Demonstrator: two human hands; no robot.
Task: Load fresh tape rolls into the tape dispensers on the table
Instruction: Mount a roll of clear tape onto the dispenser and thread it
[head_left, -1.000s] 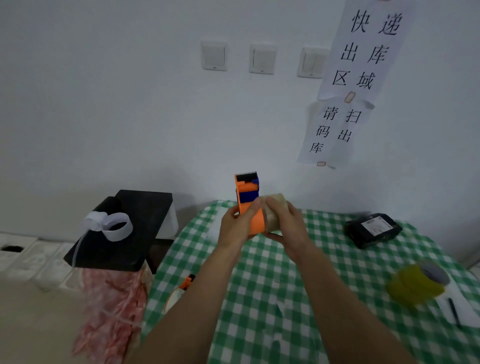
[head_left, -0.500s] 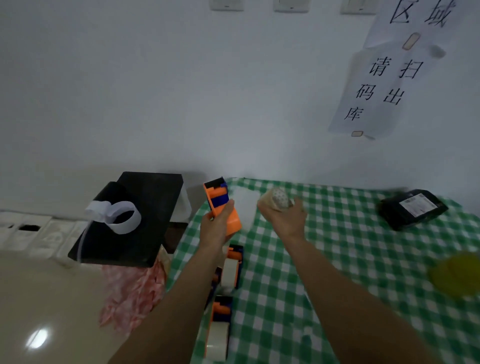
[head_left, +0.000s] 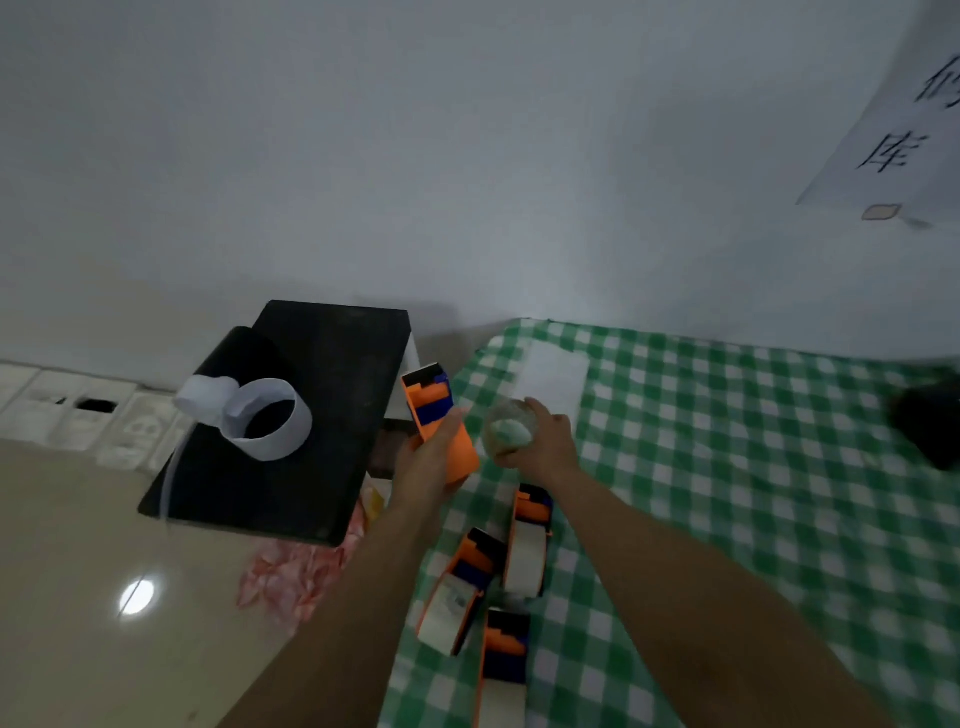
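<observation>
Now, over the far-left corner of the desk (head_left: 727, 467), which has a green-and-white checked cloth on it, the left hand (head_left: 423, 467) holds an orange-and-blue plastic tape dispenser (head_left: 439, 410) up off the desk, blue end pointing away from the person. The grip is wrapped round the orange body w/ the thumb across its front.

The right hand (head_left: 545, 436) is over the same desk corner. Its grip is closed round a pale, clear-ish roll of tape (head_left: 509, 428), w/ the roll's flat side facing the camera. Roll and held dispenser sit just beside each other; can't tell if they touch.

Along the desk's left edge, nearer the person, three more orange-and-blue dispensers (head_left: 527, 540) lie on the cloth, each w/ a whitish roll in it. A white paper sheet (head_left: 553, 371) lies flat on the desk's far-left corner, beyond both hands. At the desk's right edge there's a black object (head_left: 930, 423), too blurred to ID.

Just off the desk's left side is a flat black board (head_left: 332, 395) w/ a curled white paper strip (head_left: 270, 421) on top, and a pink patterned bag (head_left: 291, 577) shows below it. On the wall above the desk's right end hangs a white paper sign (head_left: 893, 130) w/ black characters.
</observation>
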